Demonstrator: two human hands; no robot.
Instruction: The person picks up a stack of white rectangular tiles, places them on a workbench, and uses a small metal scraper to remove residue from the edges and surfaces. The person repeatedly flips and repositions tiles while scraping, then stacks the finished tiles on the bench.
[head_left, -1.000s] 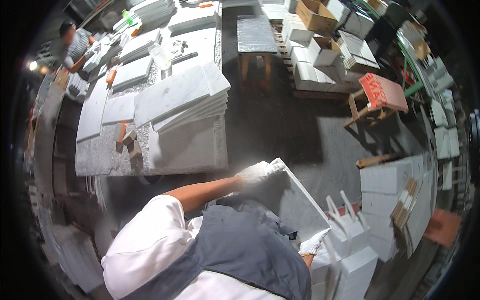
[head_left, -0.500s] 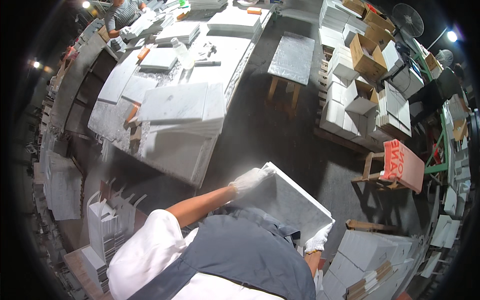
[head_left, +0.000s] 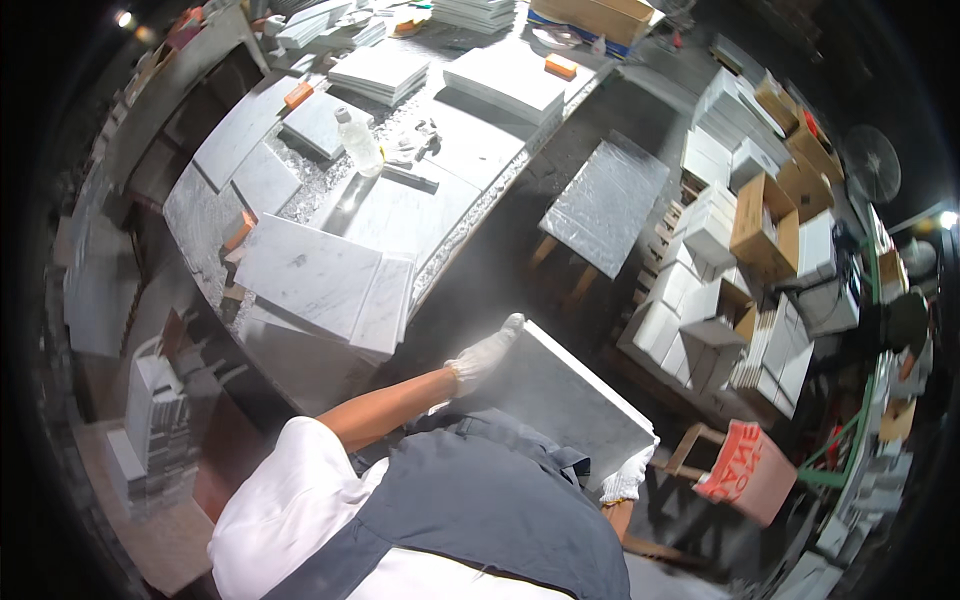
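A grey-white marble tile [head_left: 575, 400] is held tilted in front of my apron, its pale edge facing away from me. My left hand [head_left: 485, 358], in a white knitted glove, grips its far left corner. At the near right corner my right hand [head_left: 629, 476], gloved the same way, is closed on the tile; some of its fingers are hidden. Ahead on the left, marble slabs [head_left: 310, 275] lie on the corner of a dusty worktable [head_left: 433, 270], apart from my hands.
A clear plastic bottle [head_left: 359, 143] and orange blocks [head_left: 561, 66] stand among tile stacks. Beyond my hands is a low grey-topped table [head_left: 610, 205]. To the right are white boxes [head_left: 655, 325] on a pallet, an open carton [head_left: 764, 225] and a stool with a pinkish-orange cover [head_left: 750, 472].
My view has turned: the worktable and pallet sit differently, and the person at upper left has left the picture. Both hands keep hold of the tile, which has shifted slightly left in view.
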